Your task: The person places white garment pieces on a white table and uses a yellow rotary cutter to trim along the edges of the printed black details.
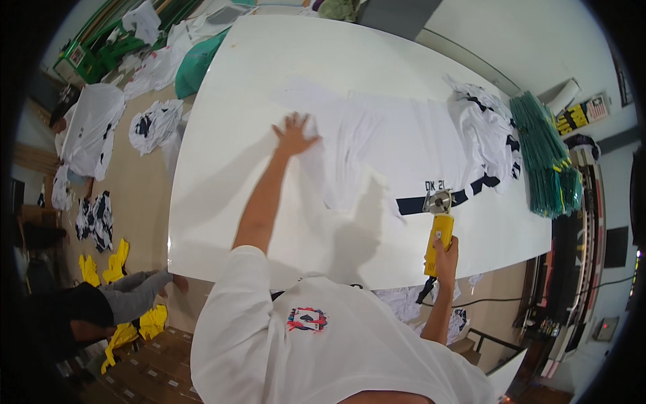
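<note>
White fabric with a dark navy band along its near edge lies spread on a large white table. My right hand is wrapped round the yellow body of a handheld electric rotary cutter. The cutter's round metal head is at the navy band, just below some dark printing. Farther left, my left hand lies flat with fingers spread, at the left side of the fabric. A bunched heap of white and navy fabric rests at the fabric's right end.
Green folded bundles stand at the table's right edge. A black power cord hangs below on the right. Fabric piles and yellow pieces lie on the floor at left. Another person is low down at left.
</note>
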The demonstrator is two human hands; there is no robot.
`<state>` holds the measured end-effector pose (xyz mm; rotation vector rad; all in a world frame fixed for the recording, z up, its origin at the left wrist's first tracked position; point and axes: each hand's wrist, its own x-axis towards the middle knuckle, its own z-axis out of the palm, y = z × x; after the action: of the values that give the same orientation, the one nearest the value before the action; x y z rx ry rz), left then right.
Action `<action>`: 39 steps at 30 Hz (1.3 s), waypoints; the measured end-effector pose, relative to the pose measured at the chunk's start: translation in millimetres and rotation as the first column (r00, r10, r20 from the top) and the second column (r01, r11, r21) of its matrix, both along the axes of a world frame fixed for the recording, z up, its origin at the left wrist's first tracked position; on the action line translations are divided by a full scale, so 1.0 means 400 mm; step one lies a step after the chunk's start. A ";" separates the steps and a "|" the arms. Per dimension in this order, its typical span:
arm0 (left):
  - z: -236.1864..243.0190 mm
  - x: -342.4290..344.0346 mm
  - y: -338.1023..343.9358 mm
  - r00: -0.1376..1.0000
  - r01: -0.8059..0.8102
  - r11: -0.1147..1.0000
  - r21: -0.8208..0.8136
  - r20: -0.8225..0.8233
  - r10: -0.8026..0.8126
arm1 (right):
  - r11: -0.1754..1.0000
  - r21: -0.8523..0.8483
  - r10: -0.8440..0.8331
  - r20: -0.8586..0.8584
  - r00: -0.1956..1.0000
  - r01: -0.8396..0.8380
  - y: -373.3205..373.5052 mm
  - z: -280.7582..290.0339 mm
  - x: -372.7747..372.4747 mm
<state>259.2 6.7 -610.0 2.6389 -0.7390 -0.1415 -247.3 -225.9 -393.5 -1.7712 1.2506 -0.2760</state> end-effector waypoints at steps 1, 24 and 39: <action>0.016 -0.069 -0.083 0.998 0.065 0.994 0.087 0.013 -0.067 | 0.999 0.017 -0.030 0.016 0.999 0.030 -0.002 -0.006 -0.031; -0.120 -0.159 -0.596 0.825 -0.088 0.955 0.283 0.559 -0.090 | 0.994 -0.087 -0.069 -0.035 0.997 0.065 -0.483 -0.163 -0.421; 0.102 -0.480 -0.022 0.978 -0.165 0.933 0.320 -0.072 0.198 | 0.902 -0.115 0.408 -0.083 0.909 -0.416 -0.564 -0.132 -0.109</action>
<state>67.1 -2.1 -569.3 2.9566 -0.4653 -0.3672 -291.0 -451.5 -446.5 -2.1194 0.8782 -0.0623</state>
